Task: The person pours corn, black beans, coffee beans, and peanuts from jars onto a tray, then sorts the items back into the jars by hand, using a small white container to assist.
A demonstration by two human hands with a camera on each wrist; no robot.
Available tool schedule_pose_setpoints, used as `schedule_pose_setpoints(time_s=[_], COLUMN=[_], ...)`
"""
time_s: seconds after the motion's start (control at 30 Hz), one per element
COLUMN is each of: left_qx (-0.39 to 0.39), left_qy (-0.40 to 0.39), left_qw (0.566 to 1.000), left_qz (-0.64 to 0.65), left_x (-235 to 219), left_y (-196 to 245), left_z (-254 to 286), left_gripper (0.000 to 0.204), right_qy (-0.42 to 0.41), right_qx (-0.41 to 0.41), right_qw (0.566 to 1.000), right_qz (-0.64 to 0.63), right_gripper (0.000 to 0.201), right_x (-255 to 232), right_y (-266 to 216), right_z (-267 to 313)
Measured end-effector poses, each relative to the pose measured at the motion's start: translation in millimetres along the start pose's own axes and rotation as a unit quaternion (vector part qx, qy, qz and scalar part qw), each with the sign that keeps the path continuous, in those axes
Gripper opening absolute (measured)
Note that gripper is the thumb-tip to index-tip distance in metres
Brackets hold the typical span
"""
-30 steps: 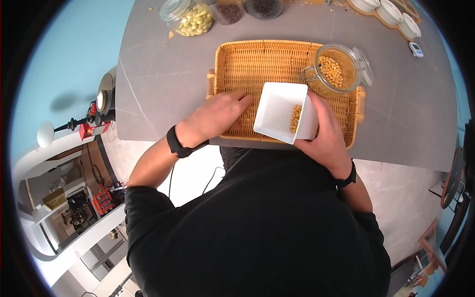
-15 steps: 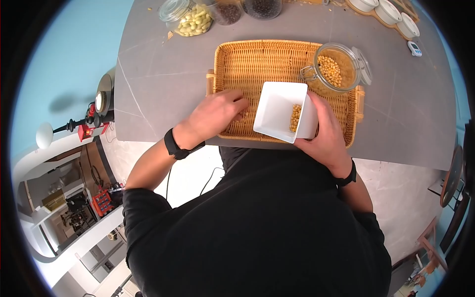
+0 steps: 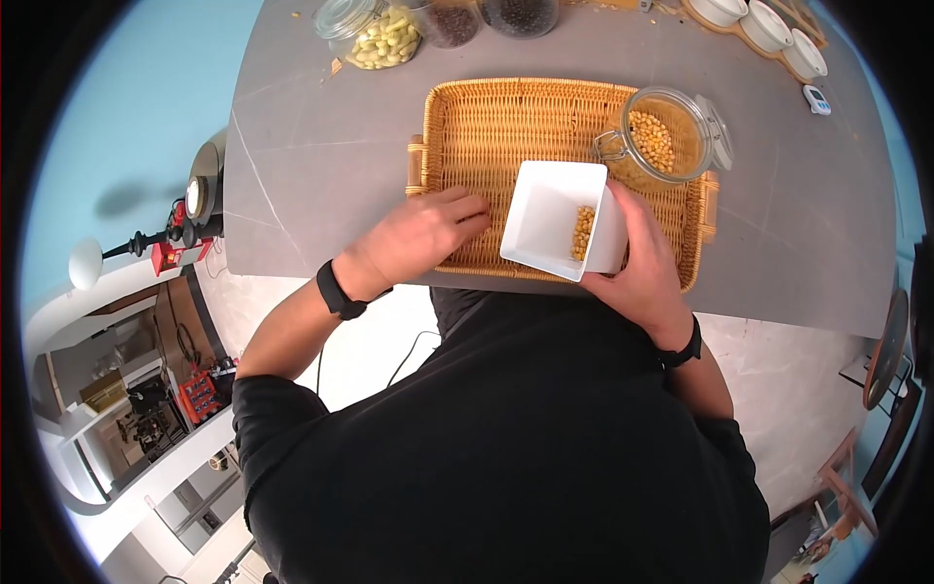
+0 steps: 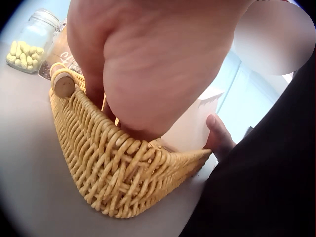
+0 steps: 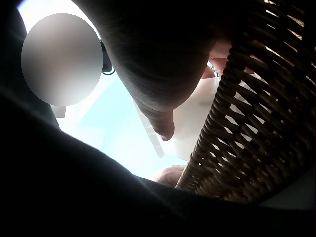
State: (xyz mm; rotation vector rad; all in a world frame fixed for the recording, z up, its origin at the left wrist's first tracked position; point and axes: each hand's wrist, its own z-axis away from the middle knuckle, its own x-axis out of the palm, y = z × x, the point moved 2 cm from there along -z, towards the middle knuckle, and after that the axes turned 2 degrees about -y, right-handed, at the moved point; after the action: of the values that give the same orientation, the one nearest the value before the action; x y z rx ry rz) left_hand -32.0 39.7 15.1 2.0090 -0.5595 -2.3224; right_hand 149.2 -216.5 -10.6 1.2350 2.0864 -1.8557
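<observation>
In the head view, my right hand (image 3: 644, 268) grips a white square container (image 3: 543, 212) from its right side, tilted so its mouth faces left and up. A small heap of corn kernels (image 3: 583, 232) lies inside, against the right wall. My left hand (image 3: 423, 236) reaches over the near left corner of a wicker tray (image 3: 486, 131), its fingers bent down into it. In the left wrist view the hand hangs over the woven rim (image 4: 111, 158); its fingertips are hidden, so I cannot tell whether they hold anything.
An open glass jar (image 3: 693, 136) with corn kernels lies on its side at the tray's far right. A jar of peanuts (image 3: 384, 44) and two jars of dark contents (image 3: 449, 24) stand at the back. White bowls (image 3: 766, 24) and a small timer (image 3: 817, 99) sit at the back right.
My left hand has drawn slightly left and toward me, its fingers still bent over the tray. The right hand and the white container stay in place.
</observation>
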Motion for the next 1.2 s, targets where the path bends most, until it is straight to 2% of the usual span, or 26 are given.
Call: schedule_pose_setpoints(time_s=[0.27, 0.37, 0.47, 0.57, 0.67, 0.77, 0.87, 0.97, 1.07, 1.2], left_qx=[0.002, 0.011, -0.019, -0.056, -0.057, -0.060, -0.055, -0.079, 0.034, 0.088], left_qy=[0.007, 0.042, 0.024, -0.033, -0.021, 0.017, 0.058, 0.110, 0.143, 0.075], left_qw=[1.000, 0.999, 0.999, 0.998, 0.998, 0.995, 0.991, 0.975, 0.967, 0.980], left_qz=[0.002, -0.013, 0.009, 0.024, 0.018, 0.079, 0.108, 0.178, 0.206, 0.162], left_x=[8.3, 7.1, 4.2, 9.3, 4.7, 6.8, -22.3, -70.0, -82.8, -62.9], left_y=[-3.0, -3.6, -4.8, -11.3, -10.2, -18.4, -17.1, 5.8, 29.1, 34.1], left_z=[3.3, 2.3, 0.5, -0.8, -6.4, -6.8, -13.1, -27.6, -52.6, -68.7], left_gripper=[0.028, 0.015, 0.011, 0.022, 0.020, 0.019, 0.022, 0.022, 0.024, 0.023], right_qy=[0.000, 0.002, 0.008, 0.008, 0.005, 0.006, 0.011, 0.005, 0.002, 0.001], right_qx=[0.003, 0.007, 0.006, 0.007, 0.006, 0.004, 0.001, 0.006, 0.009, 0.013], right_qw=[1.000, 1.000, 1.000, 1.000, 1.000, 1.000, 1.000, 1.000, 1.000, 1.000], right_qz=[0.001, 0.000, 0.001, 0.002, 0.004, 0.003, 0.010, 0.007, 0.006, 0.008], right_gripper=[0.107, 0.108, 0.108, 0.107, 0.106, 0.106, 0.105, 0.105, 0.106, 0.107], right_x=[-0.6, 0.5, 2.1, 2.2, 0.7, 0.1, -1.3, 0.3, 2.5, -0.2], right_y=[0.2, 0.6, 0.6, 0.4, 0.2, -1.0, -2.0, -1.5, 1.3, 1.6], right_z=[1.0, 1.2, 1.9, 1.9, 1.4, 1.1, 1.5, 1.4, 1.5, 2.2])
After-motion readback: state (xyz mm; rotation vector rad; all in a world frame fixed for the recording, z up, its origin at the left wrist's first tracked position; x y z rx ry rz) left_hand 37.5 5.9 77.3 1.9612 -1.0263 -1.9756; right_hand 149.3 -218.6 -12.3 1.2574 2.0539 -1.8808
